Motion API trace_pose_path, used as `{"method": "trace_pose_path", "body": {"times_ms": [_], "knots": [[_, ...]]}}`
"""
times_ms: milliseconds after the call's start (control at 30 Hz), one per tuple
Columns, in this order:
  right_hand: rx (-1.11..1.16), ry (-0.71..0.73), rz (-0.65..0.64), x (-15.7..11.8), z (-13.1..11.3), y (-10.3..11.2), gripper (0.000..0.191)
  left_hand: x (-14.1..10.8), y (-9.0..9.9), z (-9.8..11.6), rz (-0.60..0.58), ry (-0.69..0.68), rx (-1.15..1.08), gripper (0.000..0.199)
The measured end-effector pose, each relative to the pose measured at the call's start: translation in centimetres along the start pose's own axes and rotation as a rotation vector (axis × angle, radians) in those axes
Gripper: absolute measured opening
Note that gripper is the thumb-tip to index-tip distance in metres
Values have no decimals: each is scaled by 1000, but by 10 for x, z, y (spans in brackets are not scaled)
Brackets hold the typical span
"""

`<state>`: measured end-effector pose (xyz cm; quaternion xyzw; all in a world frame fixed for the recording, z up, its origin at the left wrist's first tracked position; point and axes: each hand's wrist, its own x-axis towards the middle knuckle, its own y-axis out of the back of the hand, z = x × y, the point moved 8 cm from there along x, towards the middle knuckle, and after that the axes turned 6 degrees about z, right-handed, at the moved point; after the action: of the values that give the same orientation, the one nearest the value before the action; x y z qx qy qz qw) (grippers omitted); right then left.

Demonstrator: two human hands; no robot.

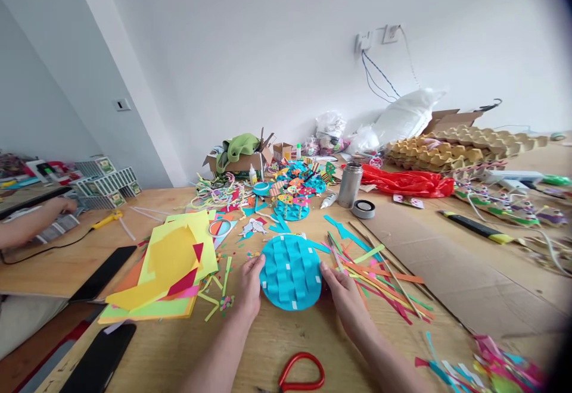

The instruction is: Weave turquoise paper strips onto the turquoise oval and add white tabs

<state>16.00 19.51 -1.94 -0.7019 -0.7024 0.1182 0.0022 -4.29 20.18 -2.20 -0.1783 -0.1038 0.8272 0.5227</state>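
Note:
A round blue paper disc (pixel 290 272) with raised folded strips and small white squares is held up between both hands, tilted toward the camera. My left hand (pixel 251 283) grips its left edge, thumb on the near face. On the right edge, my right hand (pixel 342 289) pinches the rim the same way. Red-handled scissors (pixel 302 372) lie below the disc at the table's front, their blades mostly out of view. Just behind the disc stands a smaller blue piece (pixel 290 209) with colourful paper shapes on top.
Coloured paper sheets (pixel 174 262) lie left, paper strips (pixel 379 280) and flat cardboard (pixel 429 262) right. A metal bottle (pixel 350 184) stands behind. Black phones (pixel 100 360) lie far left, where another person's arm (pixel 36 223) reaches in. A utility knife (pixel 473 226) lies right.

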Motion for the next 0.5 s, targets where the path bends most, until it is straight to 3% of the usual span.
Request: {"method": "trace_pose_path", "body": {"times_ms": [233, 500], "knots": [[-104, 126, 199, 5, -10, 21, 57, -10, -16, -9, -146, 61, 34, 36], [-40, 127, 169, 9, -1, 24, 53, -8, -14, -9, -173, -27, 101, 36]]}}
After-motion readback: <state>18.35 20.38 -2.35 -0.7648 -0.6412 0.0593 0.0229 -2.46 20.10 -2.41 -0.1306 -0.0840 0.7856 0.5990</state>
